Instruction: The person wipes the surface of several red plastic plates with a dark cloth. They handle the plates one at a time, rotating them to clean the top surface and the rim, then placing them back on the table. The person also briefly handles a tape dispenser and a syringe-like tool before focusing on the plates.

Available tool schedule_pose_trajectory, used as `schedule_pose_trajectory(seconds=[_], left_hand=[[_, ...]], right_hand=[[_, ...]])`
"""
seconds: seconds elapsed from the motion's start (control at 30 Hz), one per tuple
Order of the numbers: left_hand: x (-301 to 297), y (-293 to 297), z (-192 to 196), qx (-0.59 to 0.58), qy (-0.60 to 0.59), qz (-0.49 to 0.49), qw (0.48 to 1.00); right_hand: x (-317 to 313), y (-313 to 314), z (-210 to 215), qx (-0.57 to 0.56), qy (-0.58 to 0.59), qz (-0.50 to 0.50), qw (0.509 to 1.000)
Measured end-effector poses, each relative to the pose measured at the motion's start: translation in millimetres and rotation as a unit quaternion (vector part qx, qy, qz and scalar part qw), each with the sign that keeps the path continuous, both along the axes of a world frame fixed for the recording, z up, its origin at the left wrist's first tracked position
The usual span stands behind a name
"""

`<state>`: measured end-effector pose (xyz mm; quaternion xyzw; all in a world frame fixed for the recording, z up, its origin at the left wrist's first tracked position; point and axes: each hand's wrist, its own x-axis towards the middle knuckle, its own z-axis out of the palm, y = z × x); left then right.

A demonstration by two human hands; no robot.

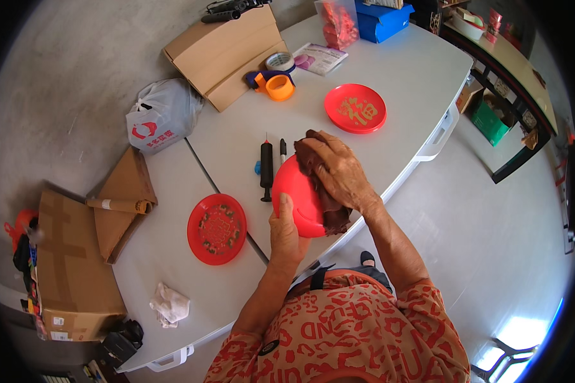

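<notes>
My left hand (285,235) grips the near edge of a red plate (296,191), thumb on the face turned up toward me. The plate is held tilted above the table. My right hand (342,171) presses a dark brown cloth (333,217) over the plate's right side, its fingers bent over the cloth. Part of the plate is hidden under cloth and hand. To the left lies a red plate with a patterned middle (217,228). Farther off sits a red plate with a gold character (356,108). A black hand pump (266,171) and a marker (283,150) lie beyond the held plate.
A white folding table (390,64) spans the work area. Toward its back are a cardboard box (223,48), an orange tape dispenser (278,88) and a blue box (383,22). A plastic bag (164,115), large carton (76,262) and crumpled white cloth (170,304) are at left.
</notes>
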<state>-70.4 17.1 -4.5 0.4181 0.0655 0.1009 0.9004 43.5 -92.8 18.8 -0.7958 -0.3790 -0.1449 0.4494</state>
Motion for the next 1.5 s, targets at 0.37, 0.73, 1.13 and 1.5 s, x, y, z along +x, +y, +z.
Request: schedule_pose_trajectory(seconds=[0.37,0.73,1.13,1.5], left_hand=[[10.0,32.5,-16.6,-0.123,-0.112,-0.010,0.986],[20.8,-2.8,23.7,-0.053,-0.072,0.056,0.994],[27.9,-9.8,15.3,-0.027,-0.006,0.065,0.998],[45.9,-20.3,18.8,-0.103,-0.021,0.177,0.979]], right_hand=[[-65.1,15.3,-3.0,-0.056,-0.134,0.106,0.984],[-11.6,10.1,-1.0,-0.029,-0.092,0.019,0.995],[19.1,10.4,6.8,0.015,-0.132,0.071,0.989],[-0.6,2.2,-3.3,-0.008,-0.141,0.141,0.980]])
